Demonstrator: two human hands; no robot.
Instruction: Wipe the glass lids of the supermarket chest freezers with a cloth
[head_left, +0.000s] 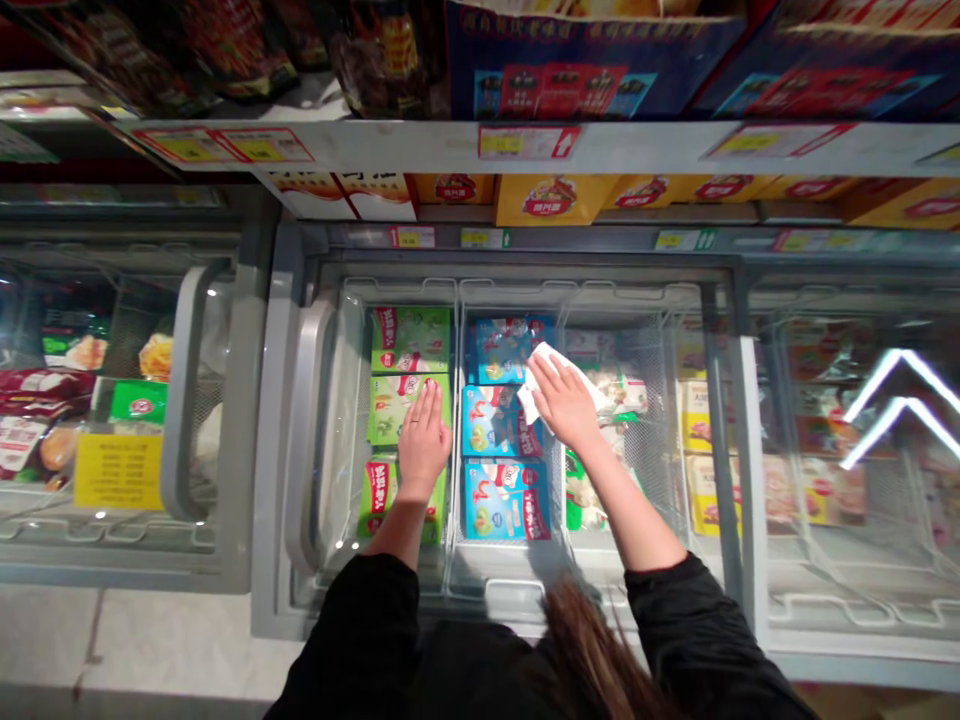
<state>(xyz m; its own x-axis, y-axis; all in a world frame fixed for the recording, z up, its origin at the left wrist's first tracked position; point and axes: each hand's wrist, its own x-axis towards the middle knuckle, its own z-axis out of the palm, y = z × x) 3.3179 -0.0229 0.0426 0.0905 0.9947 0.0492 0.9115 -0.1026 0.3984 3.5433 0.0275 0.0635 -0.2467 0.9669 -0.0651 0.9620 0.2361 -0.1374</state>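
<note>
Beyond the left hand (425,435) a pale grey shelf edge (390,149) bearing price tags (529,142) runs crosswise, a grey-framed freezer (244,430) and pale floor (172,640) lie to its left, and right of the right hand (561,397) white chevron-shaped lights (900,404) gleam over a glass-topped freezer (754,520).

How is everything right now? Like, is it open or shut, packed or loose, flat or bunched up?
Left hand: flat, fingers nearly together, holding nothing visible.
Right hand: flat, fingers a little spread, over the cloth.
White cloth: partly covered by that hand, edges uneven.
Middle glass lid: appears shut.
Green packs: lying in three groups.
Blue packs: also in three groups.
Yellow sign: flat, writing too blurred to read.
</note>
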